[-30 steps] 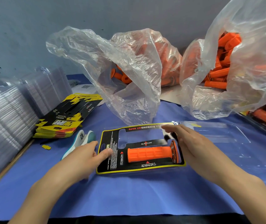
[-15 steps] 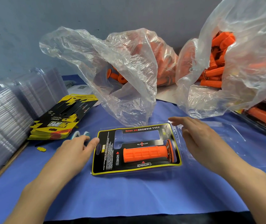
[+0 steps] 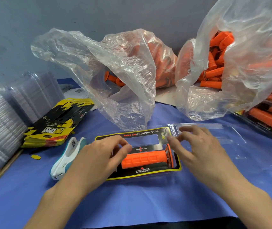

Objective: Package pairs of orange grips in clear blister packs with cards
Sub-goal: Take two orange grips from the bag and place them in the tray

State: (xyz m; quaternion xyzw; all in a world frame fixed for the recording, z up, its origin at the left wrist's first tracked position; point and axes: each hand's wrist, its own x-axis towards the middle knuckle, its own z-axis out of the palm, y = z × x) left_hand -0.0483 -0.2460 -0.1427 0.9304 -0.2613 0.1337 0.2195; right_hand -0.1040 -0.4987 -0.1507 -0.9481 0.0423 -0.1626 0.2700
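Note:
A clear blister pack lies on the blue cloth with a black and yellow card (image 3: 142, 132) inside it. One orange grip (image 3: 143, 158) sits in the card's lower window; the upper window shows only cloth. The pack's clear lid (image 3: 222, 134) lies folded open to the right. My left hand (image 3: 97, 156) rests over the card's left half, fingers bent, its thumb beside the grip's left end. My right hand (image 3: 198, 146) is at the card's top right corner, thumb on the card and fingertips on the lid's edge.
Two open plastic bags (image 3: 115, 76) (image 3: 247, 63) of orange grips stand behind the pack. A stack of cards (image 3: 54, 123) and stacks of clear blisters (image 3: 3, 123) are at the left. A white and teal stapler (image 3: 66, 157) lies beside my left hand. Filled packs (image 3: 270, 116) lie at the right.
My left hand moved from the card's left edge onto the card, towards the grip. My right hand shifted to the card's top right corner, by the lid.

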